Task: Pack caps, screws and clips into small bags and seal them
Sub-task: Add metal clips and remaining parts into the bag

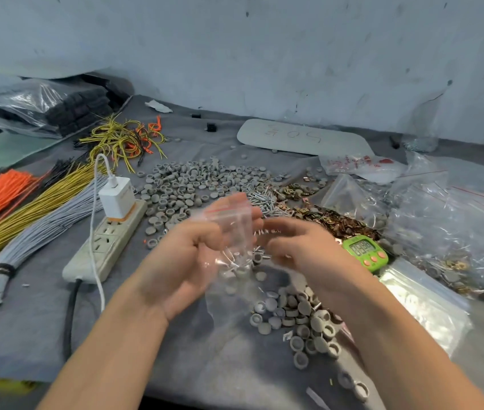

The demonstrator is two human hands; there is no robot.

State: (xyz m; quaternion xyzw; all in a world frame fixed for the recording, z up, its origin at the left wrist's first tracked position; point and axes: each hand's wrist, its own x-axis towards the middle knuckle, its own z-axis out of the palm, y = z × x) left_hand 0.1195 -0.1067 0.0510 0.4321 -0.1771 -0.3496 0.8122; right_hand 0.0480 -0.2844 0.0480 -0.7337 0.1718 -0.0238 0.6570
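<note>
**Small bag held over the middle of the tabletop**

A clear small bag [232,232] with a red strip along its top is upright above the middle of the tabletop [42,321]. Some screws and a few grey caps sit in its bottom. The left hand [181,261] grasps the bag's left side, with the fingers curled behind the plastic. The right hand [299,247] is at the bag's right edge with bent fingers. It is too blurred to tell whether it grips the bag.

Just beyond the bag is a heap of loose screws [267,202]. A wide spread of caps [199,182] lies behind and to the left of the screws. A second pile of caps [302,321] lies near the front edge, under the right forearm. Brass-coloured clips [332,220] are heaped to the right of the screws, and a green timer [364,251] sits just in front of them.

Toward the right edge are filled clear bags [456,232] and a flat stack of empty bags [424,303].

A power strip [107,247] with a white charger [118,199] plugged into it lies left of the hands. Orange, yellow and grey wire bundles [27,214] run along the left edge.
</note>
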